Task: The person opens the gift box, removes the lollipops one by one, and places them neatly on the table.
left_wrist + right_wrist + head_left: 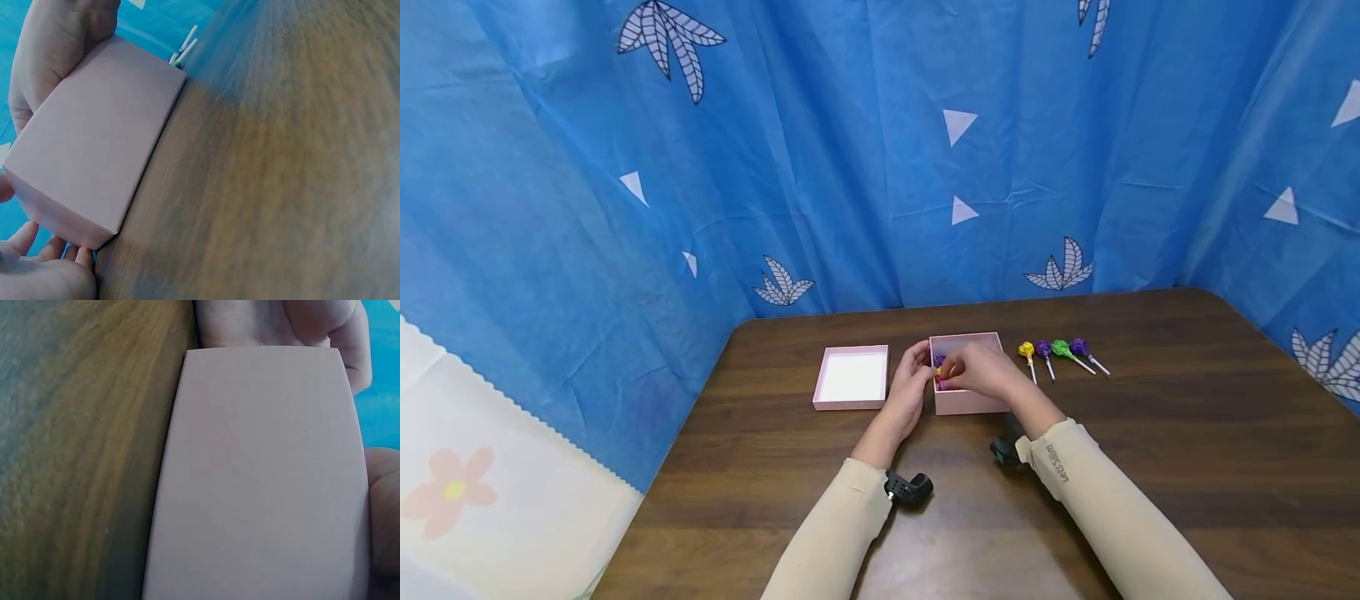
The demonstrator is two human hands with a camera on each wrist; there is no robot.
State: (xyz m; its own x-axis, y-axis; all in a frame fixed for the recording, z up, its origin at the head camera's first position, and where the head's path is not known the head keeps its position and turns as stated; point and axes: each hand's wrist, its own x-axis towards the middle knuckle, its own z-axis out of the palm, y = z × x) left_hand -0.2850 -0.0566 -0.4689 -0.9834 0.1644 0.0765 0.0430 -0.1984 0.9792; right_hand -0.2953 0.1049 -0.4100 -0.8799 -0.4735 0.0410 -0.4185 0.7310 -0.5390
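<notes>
Curled right grip (pixel 982 369) is hiding any catch; loose left grip (pixel 909 387) is touching the pink box (pixel 964 404), likely light, best side-held.

1. Left forearm (pixel 838 533) angles forward and inward; left hand (pixel 910 387) turns its palm inward.
2. Right forearm (pixel 1123 517) slants inward too; right hand (pixel 987 369) bends its fingers downward, near the other.

Small dark letters that look like "LetsSlim" (pixel 1057 463) are on the pale sleeve (pixel 1112 517) of the person's right arm, close to the cuff (pixel 1043 437). The word runs along the sleeve, with its first letter farther up the arm and its last letter nearer the cuff, so it climbs upward in the head view.
</notes>
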